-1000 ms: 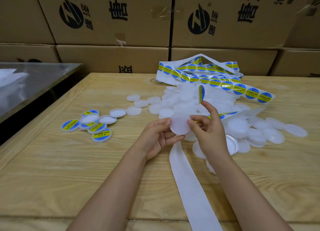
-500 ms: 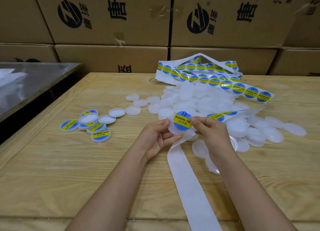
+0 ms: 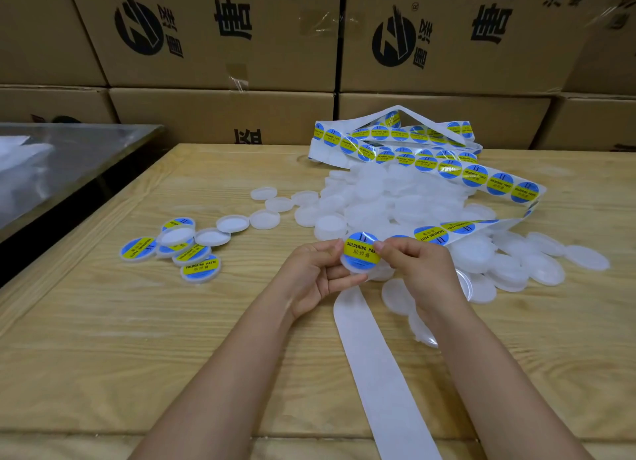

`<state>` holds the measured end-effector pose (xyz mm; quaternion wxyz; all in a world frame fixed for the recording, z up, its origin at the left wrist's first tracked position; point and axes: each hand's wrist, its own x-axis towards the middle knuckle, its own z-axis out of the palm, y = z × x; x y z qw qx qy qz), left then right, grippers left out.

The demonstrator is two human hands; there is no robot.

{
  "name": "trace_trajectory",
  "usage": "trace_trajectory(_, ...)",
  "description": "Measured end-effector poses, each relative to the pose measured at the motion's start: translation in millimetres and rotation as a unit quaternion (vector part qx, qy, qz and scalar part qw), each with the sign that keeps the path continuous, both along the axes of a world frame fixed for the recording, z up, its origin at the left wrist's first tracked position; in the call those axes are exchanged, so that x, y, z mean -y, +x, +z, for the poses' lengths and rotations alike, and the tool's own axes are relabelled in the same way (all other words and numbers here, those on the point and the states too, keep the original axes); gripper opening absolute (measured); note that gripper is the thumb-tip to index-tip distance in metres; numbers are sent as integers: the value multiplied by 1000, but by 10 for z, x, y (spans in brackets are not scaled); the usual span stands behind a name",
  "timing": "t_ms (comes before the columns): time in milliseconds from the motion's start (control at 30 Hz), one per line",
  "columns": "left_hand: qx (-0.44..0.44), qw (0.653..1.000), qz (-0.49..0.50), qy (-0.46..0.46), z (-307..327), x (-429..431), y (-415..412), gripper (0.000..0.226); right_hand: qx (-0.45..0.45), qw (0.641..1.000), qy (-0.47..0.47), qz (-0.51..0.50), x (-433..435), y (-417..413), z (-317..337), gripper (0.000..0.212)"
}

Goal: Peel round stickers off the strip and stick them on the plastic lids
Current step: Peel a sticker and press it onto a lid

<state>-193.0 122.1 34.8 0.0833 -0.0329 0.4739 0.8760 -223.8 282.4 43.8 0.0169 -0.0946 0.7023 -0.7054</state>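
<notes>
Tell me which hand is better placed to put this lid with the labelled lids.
Probably left: the left hand holds the lid, and the labelled lids lie on its side.

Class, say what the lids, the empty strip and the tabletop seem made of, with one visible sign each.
Lids: milky, translucent plastic, likely; matte, thin rims show.
Empty strip: white backing paper, smooth, probably coated; it curves limply.
Tabletop: pale wood, seemingly bare or lightly finished; grain lines run along it.

You hold one lid (image 3: 349, 268) between your left hand (image 3: 316, 277) and right hand (image 3: 416, 270) over the table (image 3: 137, 339); stickered lids (image 3: 172, 249) lie to your left, the loose pile (image 3: 395, 198) and strip (image 3: 475, 177) behind (boxes (image 3: 223, 115) beyond those).
</notes>
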Motion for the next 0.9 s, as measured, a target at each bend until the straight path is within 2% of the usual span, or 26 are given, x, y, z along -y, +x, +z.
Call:
trace_trajectory(567, -27, 999, 2, -23, -30, -6, -8, 26, -13, 999, 26, -27, 14, -8, -26, 17)
trace_trajectory(900, -37, 999, 11, -33, -39, -26, -13, 27, -60, 991, 93, -75, 47, 3, -37, 17)
